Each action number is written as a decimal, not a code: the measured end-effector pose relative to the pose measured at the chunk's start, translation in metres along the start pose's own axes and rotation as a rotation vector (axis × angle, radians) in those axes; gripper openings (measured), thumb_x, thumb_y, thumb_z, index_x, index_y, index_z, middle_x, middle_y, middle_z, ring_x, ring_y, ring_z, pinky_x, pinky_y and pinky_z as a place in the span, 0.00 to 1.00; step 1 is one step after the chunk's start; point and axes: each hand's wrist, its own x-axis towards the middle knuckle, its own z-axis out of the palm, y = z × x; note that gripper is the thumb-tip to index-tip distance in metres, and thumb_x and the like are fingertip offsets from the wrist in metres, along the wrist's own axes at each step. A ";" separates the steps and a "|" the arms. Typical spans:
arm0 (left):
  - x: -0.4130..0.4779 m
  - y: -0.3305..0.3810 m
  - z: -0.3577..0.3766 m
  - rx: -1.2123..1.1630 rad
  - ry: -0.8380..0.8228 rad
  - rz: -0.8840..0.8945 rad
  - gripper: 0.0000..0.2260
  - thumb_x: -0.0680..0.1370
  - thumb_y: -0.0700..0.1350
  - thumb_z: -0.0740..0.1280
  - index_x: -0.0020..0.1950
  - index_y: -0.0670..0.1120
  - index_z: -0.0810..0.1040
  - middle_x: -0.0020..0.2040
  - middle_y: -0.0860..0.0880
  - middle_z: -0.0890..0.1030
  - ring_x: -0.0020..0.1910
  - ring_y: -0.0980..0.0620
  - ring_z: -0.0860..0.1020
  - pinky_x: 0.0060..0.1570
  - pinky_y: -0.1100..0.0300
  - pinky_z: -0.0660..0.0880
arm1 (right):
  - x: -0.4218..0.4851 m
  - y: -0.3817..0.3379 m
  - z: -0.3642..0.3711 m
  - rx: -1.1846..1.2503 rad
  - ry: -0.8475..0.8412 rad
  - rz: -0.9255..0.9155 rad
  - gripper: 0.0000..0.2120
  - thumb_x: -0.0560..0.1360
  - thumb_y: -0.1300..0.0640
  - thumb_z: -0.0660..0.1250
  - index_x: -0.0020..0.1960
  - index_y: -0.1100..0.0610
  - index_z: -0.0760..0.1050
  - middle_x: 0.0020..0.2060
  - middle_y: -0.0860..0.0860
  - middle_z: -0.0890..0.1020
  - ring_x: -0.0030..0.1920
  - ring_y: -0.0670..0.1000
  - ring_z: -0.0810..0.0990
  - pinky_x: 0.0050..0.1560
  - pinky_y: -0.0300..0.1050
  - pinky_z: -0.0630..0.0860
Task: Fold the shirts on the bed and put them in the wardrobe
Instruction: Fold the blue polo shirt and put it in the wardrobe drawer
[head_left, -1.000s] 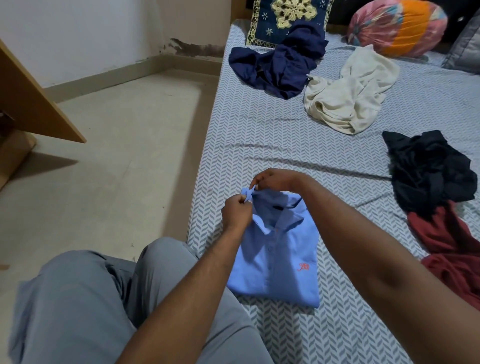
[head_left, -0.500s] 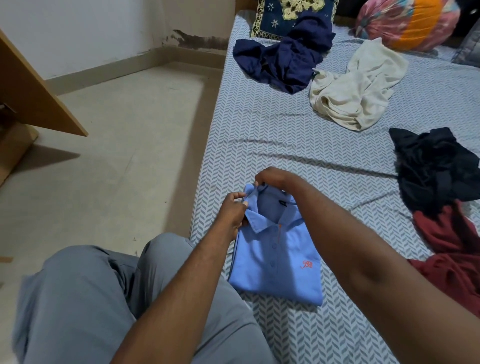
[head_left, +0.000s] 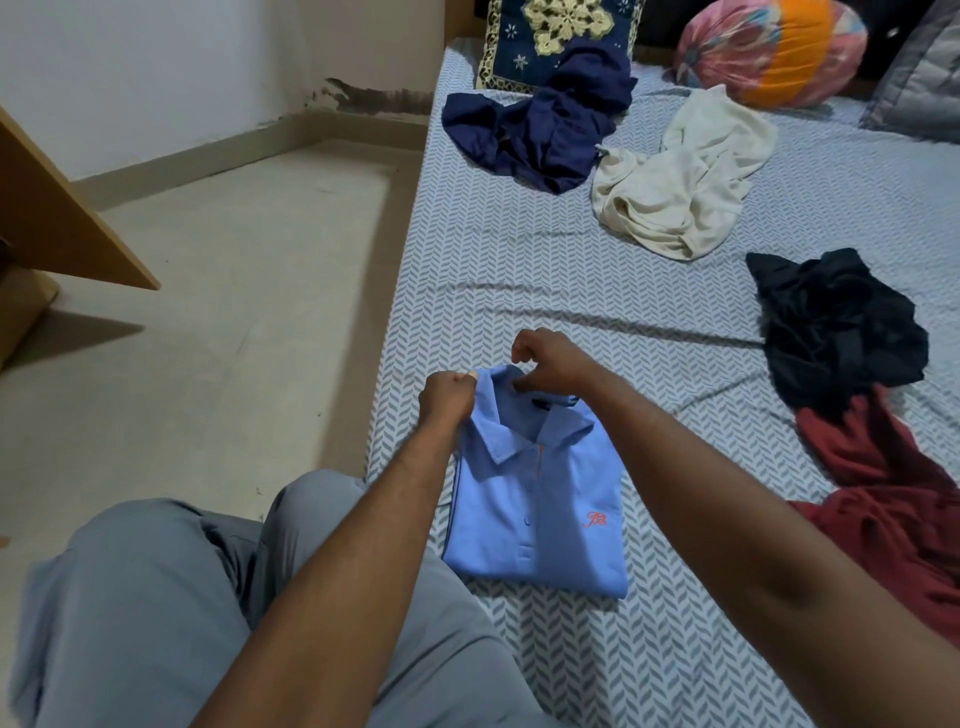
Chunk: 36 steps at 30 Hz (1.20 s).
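The left hand (head_left: 448, 399) is curled in a fist, pinching the left end of the collar of a blue polo shirt (head_left: 540, 512). The right hand (head_left: 551, 364) pinches the back of the same collar with bent fingers. The polo lies folded, front up, on the near left part of the bed (head_left: 519, 270). Farther off lie a crumpled navy shirt (head_left: 540, 137) and a cream shirt (head_left: 680, 195). To the right, a black shirt (head_left: 836, 327) touches a red shirt (head_left: 893, 499).

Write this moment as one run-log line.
left hand: pinches collar | right hand: pinches collar | blue shirt: folded on bed | unfolded: navy shirt, cream shirt, black shirt, red shirt
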 end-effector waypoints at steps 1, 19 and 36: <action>0.000 0.003 -0.002 -0.047 -0.031 -0.041 0.09 0.77 0.46 0.66 0.48 0.42 0.82 0.53 0.37 0.82 0.54 0.39 0.81 0.52 0.50 0.78 | -0.002 -0.001 0.003 -0.009 0.004 0.023 0.17 0.67 0.54 0.74 0.52 0.50 0.73 0.46 0.47 0.78 0.47 0.51 0.76 0.49 0.51 0.76; 0.009 0.024 0.000 0.850 -0.052 0.538 0.09 0.68 0.46 0.70 0.35 0.44 0.73 0.37 0.46 0.74 0.40 0.43 0.79 0.32 0.58 0.66 | -0.062 -0.017 0.039 -0.292 0.149 -0.030 0.14 0.71 0.40 0.68 0.41 0.49 0.84 0.41 0.52 0.76 0.45 0.53 0.75 0.42 0.47 0.72; 0.015 0.040 0.019 1.139 -0.163 0.767 0.16 0.74 0.44 0.67 0.62 0.50 0.78 0.59 0.45 0.72 0.61 0.42 0.69 0.52 0.49 0.74 | -0.085 0.026 0.018 0.332 0.409 0.669 0.24 0.71 0.39 0.70 0.55 0.56 0.72 0.49 0.56 0.82 0.53 0.59 0.80 0.45 0.47 0.70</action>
